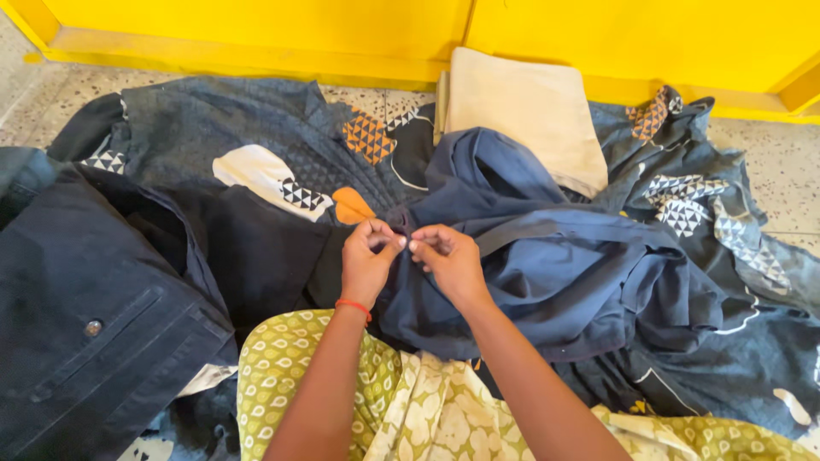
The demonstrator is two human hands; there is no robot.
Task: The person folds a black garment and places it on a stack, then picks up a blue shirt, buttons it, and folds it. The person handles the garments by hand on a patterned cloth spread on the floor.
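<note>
In the head view, both hands meet at the middle of the picture, over a navy blue garment [530,265] that lies crumpled on the floor. The left hand [369,260] and the right hand [446,256] are almost touching each other, and each grip is closed: the fingertips of each hand pinch a small fold of the navy cloth between thumb and fingers. The pinched point is at the near left edge of the garment, so most of the cloth spreads away from the grip to the right and a little forward. A flat strap or band of the same cloth runs from just beside the right hand toward the right, and this gives the long axis of the piece. Both hands are equally near to the fold.

The navy cloth looks soft, matt and smooth, with deep loose folds. Left of the grip lies a dark denim garment [94,316], stiffer, with stitched seams and a metal button. Under everything is a dark patterned sheet [256,145] with white and orange shapes. Beyond the grip, a folded beige cloth [521,111] rests against the yellow wall [256,34]. Nearer than the grip is the person's green and cream printed clothing [290,358]. A thin red thread [354,306] circles the left wrist.
</note>
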